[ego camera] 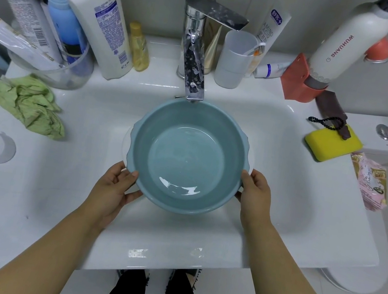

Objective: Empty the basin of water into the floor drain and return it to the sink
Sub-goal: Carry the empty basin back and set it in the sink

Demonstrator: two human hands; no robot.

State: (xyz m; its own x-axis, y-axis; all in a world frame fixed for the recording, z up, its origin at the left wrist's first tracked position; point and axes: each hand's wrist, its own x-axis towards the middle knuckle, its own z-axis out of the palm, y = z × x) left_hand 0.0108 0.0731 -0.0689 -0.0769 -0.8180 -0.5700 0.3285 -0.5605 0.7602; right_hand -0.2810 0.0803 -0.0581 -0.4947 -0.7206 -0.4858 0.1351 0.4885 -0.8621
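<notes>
1. The blue basin (187, 156) sits in the bowl of the white sink (273, 175), directly under the spout of the chrome tap (192, 69); a shallow pool of water lies in its bottom, glinting near the front wall.
2. We hold the basin from both sides at its near rim. Our left hand (115, 182) has its thumb over the rim edge and its fingers (132, 194) curled under the outside wall; our right hand (254, 195) clamps the opposite rim, thumb on top, the rest of its fingers hidden behind the wall.
3. The basin is round, so no long axis matters; it lies straight ahead between our two hands, both equally near. We judge the lift must come up and back toward us, keeping the rim level and clear of the tap spout above the far edge.
4. The floor drain is not in view, so we cannot say which way to turn.
5. Readable writing: the white bottle (351, 42) at far right says "WUHUANG"; the tube (271, 31) behind the clear cup (235, 61) reads "AMINO ACID". The label on the large white pump bottle (101, 21) is too small to read.
6. Around the sink lie a green cloth (28, 103) to the left and a yellow sponge (332, 144) to the right.
</notes>
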